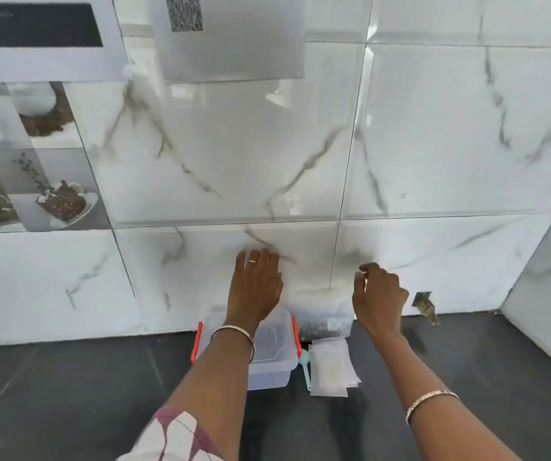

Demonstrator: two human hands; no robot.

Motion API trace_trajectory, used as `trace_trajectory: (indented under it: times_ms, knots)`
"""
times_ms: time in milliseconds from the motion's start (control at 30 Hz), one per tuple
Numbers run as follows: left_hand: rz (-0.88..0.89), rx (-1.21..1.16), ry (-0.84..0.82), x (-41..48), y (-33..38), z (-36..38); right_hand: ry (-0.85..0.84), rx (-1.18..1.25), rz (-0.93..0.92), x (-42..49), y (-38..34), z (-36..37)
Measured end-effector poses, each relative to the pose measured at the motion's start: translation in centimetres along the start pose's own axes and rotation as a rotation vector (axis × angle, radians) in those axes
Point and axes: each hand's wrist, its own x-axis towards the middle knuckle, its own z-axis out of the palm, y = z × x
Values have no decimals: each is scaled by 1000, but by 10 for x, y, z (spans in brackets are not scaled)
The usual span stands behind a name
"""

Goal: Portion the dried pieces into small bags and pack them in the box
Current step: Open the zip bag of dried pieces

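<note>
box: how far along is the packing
Done: nothing, no filled bags show in the box. In hand: the left hand rests on and the right hand pinches the top of the big bag. Left: all scooping, with small bags flat beside the scoop.

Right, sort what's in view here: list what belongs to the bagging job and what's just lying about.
Job:
box
small bags
scoop
big bag of dried pieces

Lying about:
picture tiles
brown bit by the wall, unclear what
</note>
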Motion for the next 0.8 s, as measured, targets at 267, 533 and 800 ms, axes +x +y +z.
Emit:
trace_trajectory:
  times_ms: [267, 533, 800]
  knots:
    - [-7, -23, -295, -7, 25, 42, -472, 106, 313, 2, 42, 41]
    - [-208, -271, -347, -4, 36, 56, -293, 295, 334, -6, 46, 55]
    - [-504, -828, -59, -10, 33, 30, -64, 443, 218, -11, 29, 13]
